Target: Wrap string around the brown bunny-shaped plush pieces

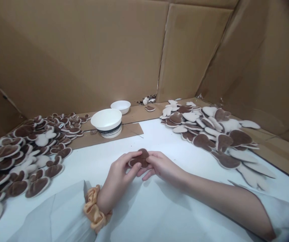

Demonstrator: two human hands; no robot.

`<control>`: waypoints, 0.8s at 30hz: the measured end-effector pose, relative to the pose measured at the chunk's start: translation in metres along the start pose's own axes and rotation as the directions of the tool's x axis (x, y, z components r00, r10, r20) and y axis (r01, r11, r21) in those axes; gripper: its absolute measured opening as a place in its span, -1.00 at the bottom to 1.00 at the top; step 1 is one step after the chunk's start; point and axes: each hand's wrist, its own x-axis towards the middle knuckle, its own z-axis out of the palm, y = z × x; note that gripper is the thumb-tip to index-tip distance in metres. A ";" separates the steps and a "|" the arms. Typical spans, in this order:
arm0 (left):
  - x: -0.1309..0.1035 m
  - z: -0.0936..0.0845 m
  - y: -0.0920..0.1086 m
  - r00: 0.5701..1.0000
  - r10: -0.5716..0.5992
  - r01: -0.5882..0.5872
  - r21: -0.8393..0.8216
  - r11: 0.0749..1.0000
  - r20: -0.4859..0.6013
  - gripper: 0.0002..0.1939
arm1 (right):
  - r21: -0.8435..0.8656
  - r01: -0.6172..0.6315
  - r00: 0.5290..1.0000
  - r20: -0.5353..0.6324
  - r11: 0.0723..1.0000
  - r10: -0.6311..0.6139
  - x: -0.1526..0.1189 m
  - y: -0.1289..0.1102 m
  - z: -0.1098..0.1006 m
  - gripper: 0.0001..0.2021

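Between my two hands, a little above the white tabletop, is a small brown plush piece (142,157) with a pale edge. My left hand (120,169) pinches its left side, fingers on top and thumb at the near edge. At the piece's right side, my right hand (163,166) grips it between thumb and forefinger; the other fingers reach underneath. Part of the piece is covered by the fingers. An orange scrunchie (93,208) circles my left wrist.
Brown-and-white, rabbit-head-shaped plush pieces (37,185) lie heaped on the left. On the right spreads a pile of larger plush pieces (202,142). A white bowl with black stripes (106,119) and a smaller white bowl (121,107) stand behind. Cardboard walls (84,50) surround the table.
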 end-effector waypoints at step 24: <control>-0.006 0.013 0.007 0.979 -0.191 0.168 -0.260 0.951 -0.068 -0.69 | -0.082 0.049 0.988 -0.141 0.995 -0.060 -0.004 0.001 0.007 -0.92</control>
